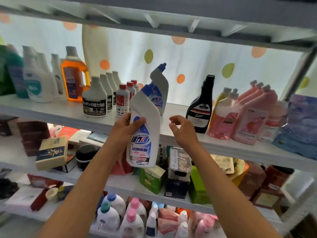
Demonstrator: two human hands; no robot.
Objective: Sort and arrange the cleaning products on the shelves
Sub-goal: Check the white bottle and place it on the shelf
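held bottle [145,129]: smooth white plastic, glossy printed label; blue plastic cap
black bottle [200,107]: glossy dark plastic
shelf [171,109]: smooth matt white board
box [52,152]: matt cardboard
backdrop [188,62]: thin dotted cloth

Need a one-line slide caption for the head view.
Left hand holds a white toilet-cleaner bottle before its shelved twin; right hand hovers beside it, holding nothing.

Bright light comes through the curtain [188,69] behind the shelf [60,110]. Edges look bent and blurry, lower shelves darker.
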